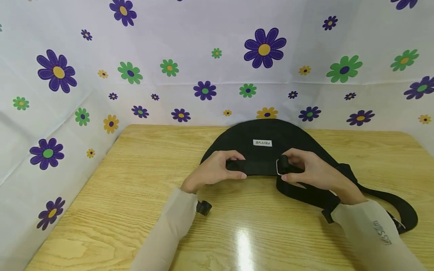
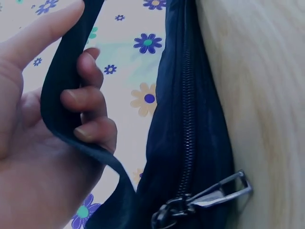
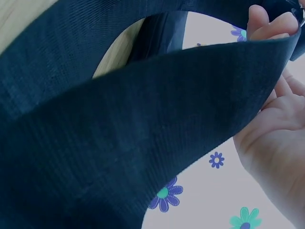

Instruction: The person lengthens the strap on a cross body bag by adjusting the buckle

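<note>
A black half-round bag [image 1: 234, 139] with a small white label lies flat near the back of the table. My left hand [image 1: 217, 167] grips its black webbing strap [image 1: 261, 168], thumb on one side and fingers curled behind. My right hand [image 1: 310, 169] pinches the strap beside a silver metal adjuster buckle [image 1: 278, 167], and the strap runs taut between both hands. Close to the left hand, the left wrist view shows the bag's zipper [image 2: 188, 109] and metal zipper pull [image 2: 221, 191]. In the right wrist view a broad strap loop [image 3: 143, 109] passes in front of the right hand's fingers.
A black plastic clip [image 1: 204, 207] sticks out beside the left sleeve. More strap [image 1: 407, 210] loops out past the right forearm. Flower-patterned cloth [image 1: 190, 49] stands behind and left of the wooden table [image 1: 135, 210].
</note>
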Action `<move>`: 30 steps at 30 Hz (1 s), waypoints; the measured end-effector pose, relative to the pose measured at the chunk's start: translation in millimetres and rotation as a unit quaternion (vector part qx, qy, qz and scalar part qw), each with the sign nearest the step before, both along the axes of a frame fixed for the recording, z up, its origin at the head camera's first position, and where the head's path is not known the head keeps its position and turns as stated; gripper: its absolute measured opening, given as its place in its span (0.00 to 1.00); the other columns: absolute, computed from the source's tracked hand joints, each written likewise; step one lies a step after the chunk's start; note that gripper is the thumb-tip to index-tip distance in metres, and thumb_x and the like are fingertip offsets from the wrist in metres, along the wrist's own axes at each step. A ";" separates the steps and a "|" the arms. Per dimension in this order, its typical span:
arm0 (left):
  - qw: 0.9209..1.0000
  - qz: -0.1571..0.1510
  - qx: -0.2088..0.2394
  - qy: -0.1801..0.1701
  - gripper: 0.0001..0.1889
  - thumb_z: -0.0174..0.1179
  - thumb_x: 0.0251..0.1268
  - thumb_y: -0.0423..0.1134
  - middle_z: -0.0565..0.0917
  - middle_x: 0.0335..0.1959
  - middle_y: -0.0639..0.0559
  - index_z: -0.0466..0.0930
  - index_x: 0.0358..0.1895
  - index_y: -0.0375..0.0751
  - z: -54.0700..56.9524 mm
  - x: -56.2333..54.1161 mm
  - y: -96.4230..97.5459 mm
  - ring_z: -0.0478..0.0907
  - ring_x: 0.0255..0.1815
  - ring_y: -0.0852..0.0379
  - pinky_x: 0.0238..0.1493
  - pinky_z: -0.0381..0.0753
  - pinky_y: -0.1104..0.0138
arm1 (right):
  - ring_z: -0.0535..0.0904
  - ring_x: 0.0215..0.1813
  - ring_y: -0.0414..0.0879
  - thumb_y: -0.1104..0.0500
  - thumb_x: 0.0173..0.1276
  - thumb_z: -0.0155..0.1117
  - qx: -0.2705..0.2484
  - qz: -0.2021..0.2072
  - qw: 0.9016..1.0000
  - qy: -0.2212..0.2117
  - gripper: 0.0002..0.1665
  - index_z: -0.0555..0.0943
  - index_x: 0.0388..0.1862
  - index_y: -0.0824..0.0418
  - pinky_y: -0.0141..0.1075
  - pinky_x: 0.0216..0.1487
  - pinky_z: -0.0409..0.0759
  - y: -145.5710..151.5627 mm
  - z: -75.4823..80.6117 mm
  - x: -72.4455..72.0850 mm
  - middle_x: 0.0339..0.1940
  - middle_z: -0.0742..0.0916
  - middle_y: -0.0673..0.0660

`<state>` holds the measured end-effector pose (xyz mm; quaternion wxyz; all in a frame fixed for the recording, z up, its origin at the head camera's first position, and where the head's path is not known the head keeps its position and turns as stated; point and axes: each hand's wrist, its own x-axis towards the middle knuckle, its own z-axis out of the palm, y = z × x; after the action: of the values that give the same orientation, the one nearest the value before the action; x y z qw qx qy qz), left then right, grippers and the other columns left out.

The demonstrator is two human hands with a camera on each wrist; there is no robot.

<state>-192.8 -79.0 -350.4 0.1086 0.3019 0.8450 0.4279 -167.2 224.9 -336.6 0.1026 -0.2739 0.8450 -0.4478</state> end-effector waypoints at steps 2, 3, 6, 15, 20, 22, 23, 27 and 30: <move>1.000 -0.006 -0.004 0.001 0.23 0.74 0.62 0.38 0.81 0.60 0.44 0.81 0.58 0.36 1.1 -0.3 -3.2 0.73 0.63 0.49 0.66 0.71 0.57 | 0.79 0.31 0.45 0.66 0.66 0.70 0.002 0.001 1.000 -0.001 0.23 0.74 0.57 0.72 0.35 0.42 0.77 2.3 -0.1 0.3 0.34 0.85 0.54; 1.000 -0.009 -0.005 0.002 0.23 0.73 0.62 0.38 0.81 0.60 0.45 0.81 0.58 0.37 1.3 -0.5 -4.5 0.73 0.64 0.49 0.66 0.71 0.57 | 0.78 0.29 0.45 0.66 0.66 0.70 0.000 0.002 1.000 -0.004 0.23 0.74 0.57 0.72 0.35 0.39 0.78 3.3 -0.6 0.5 0.35 0.85 0.55; 1.000 -0.018 -0.006 0.000 0.23 0.73 0.62 0.38 0.80 0.61 0.44 0.80 0.59 0.35 -1.1 -2.5 -8.0 0.73 0.65 0.47 0.67 0.70 0.55 | 0.78 0.30 0.44 0.66 0.65 0.71 0.006 0.000 1.000 -0.004 0.25 0.74 0.58 0.73 0.35 0.35 0.78 6.6 -3.2 1.2 0.38 0.86 0.55; 0.999 -0.035 0.002 -0.007 0.23 0.73 0.62 0.36 0.79 0.62 0.42 0.81 0.58 0.33 -6.2 -7.4 -14.7 0.73 0.65 0.44 0.68 0.68 0.51 | 0.78 0.31 0.40 0.64 0.64 0.73 0.043 -0.003 0.999 0.019 0.26 0.76 0.58 0.73 0.34 0.34 0.77 15.3 -9.4 1.9 0.36 0.86 0.51; 0.999 -0.034 -0.006 -0.018 0.22 0.73 0.62 0.35 0.78 0.63 0.41 0.81 0.58 0.34 -8.1 -10.4 -16.6 0.72 0.67 0.44 0.69 0.68 0.55 | 0.78 0.33 0.38 0.62 0.61 0.75 0.086 -0.007 0.995 0.056 0.27 0.78 0.56 0.73 0.33 0.35 0.76 18.0 -14.2 1.2 0.35 0.86 0.48; 0.999 -0.031 -0.005 -0.021 0.22 0.73 0.62 0.35 0.78 0.64 0.41 0.81 0.58 0.33 -8.9 -11.3 -17.5 0.72 0.67 0.43 0.69 0.68 0.54 | 0.78 0.33 0.37 0.62 0.60 0.75 0.096 -0.011 0.993 0.066 0.27 0.79 0.55 0.72 0.33 0.36 0.76 19.2 -15.5 0.9 0.33 0.86 0.47; 0.999 -0.029 -0.004 -0.023 0.22 0.73 0.61 0.34 0.78 0.64 0.41 0.81 0.58 0.33 -9.0 -11.7 -17.9 0.72 0.67 0.43 0.69 0.68 0.54 | 0.78 0.32 0.37 0.61 0.59 0.75 0.101 -0.012 0.993 0.068 0.27 0.80 0.55 0.71 0.33 0.36 0.76 19.7 -16.1 0.7 0.32 0.85 0.46; 0.999 -0.024 0.000 -0.030 0.22 0.73 0.60 0.33 0.78 0.63 0.40 0.81 0.57 0.33 -8.6 -12.1 -19.8 0.71 0.68 0.43 0.70 0.67 0.53 | 0.79 0.33 0.38 0.61 0.59 0.75 0.108 -0.015 0.992 0.065 0.27 0.80 0.55 0.70 0.33 0.35 0.76 21.3 -16.5 -0.2 0.33 0.86 0.47; 0.999 -0.023 -0.001 -0.033 0.22 0.73 0.61 0.33 0.78 0.63 0.41 0.81 0.57 0.33 -7.7 -12.2 -20.9 0.71 0.68 0.43 0.70 0.67 0.52 | 0.80 0.34 0.38 0.61 0.59 0.76 0.106 -0.014 0.992 0.062 0.27 0.80 0.56 0.70 0.33 0.35 0.76 21.3 -16.1 -1.2 0.34 0.87 0.48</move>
<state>-205.0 -100.0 -358.1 0.1465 0.3069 0.8344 0.4338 -168.4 246.2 -352.7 0.0720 -0.2771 0.8960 -0.3395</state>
